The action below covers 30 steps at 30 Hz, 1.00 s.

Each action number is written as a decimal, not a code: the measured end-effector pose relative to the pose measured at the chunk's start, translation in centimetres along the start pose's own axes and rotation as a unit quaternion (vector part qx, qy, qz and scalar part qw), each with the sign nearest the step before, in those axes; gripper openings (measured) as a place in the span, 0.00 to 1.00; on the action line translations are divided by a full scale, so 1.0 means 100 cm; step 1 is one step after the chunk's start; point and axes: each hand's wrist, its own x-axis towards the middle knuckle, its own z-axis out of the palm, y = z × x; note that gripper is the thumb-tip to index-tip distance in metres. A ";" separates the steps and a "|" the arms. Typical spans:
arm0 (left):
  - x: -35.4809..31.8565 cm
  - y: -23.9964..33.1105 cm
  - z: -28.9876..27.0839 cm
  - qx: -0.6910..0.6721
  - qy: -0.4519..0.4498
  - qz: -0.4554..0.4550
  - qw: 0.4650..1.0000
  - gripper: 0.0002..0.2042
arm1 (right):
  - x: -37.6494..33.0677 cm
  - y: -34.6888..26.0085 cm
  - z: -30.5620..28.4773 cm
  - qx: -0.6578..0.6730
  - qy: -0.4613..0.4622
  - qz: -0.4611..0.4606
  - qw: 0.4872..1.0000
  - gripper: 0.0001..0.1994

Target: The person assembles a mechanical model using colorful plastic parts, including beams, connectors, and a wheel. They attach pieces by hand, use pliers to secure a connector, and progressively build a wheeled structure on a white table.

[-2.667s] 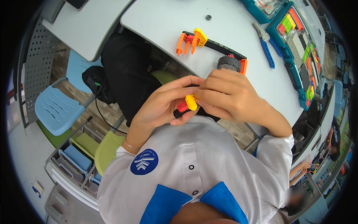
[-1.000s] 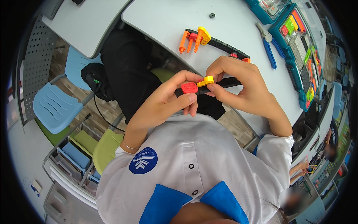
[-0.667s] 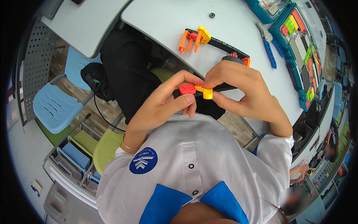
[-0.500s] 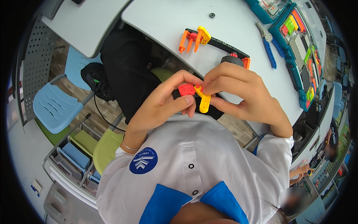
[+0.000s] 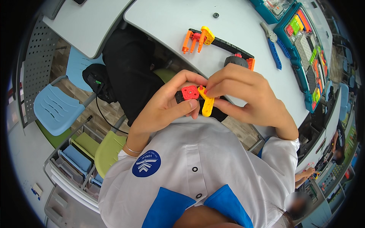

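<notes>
White table [image 5: 167,22], beyond both hands, bearing a black-and-orange assembly [image 5: 216,41] just past the right hand's knuckles; blue-handled pliers [image 5: 272,41] and a teal parts tray [image 5: 304,49] lie farther off to the right. Blue chair [image 5: 57,108], well to the left of the left hand. Left hand [image 5: 163,108], fingers curled about a small black piece with a red square block [image 5: 190,92] on its face. Right hand [image 5: 243,97], thumb and forefinger pinched on a yellow link [image 5: 207,105] that touches the red block's right edge and hangs downward. The hands meet at these parts, held in the air above the lap, nearer the body than the table edge.
</notes>
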 end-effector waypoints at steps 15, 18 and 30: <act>0.000 -0.001 -0.008 -0.021 -0.070 -0.031 0.997 0.13 | 0.001 0.005 -0.007 0.333 -0.031 0.241 0.911 0.09; 0.002 -0.004 -0.009 -0.034 -0.063 -0.028 0.997 0.13 | 0.000 0.007 -0.007 0.324 -0.053 0.220 0.919 0.11; 0.008 -0.019 -0.018 -0.096 0.004 0.079 0.992 0.18 | 0.005 0.004 -0.008 0.108 0.059 0.015 0.992 0.07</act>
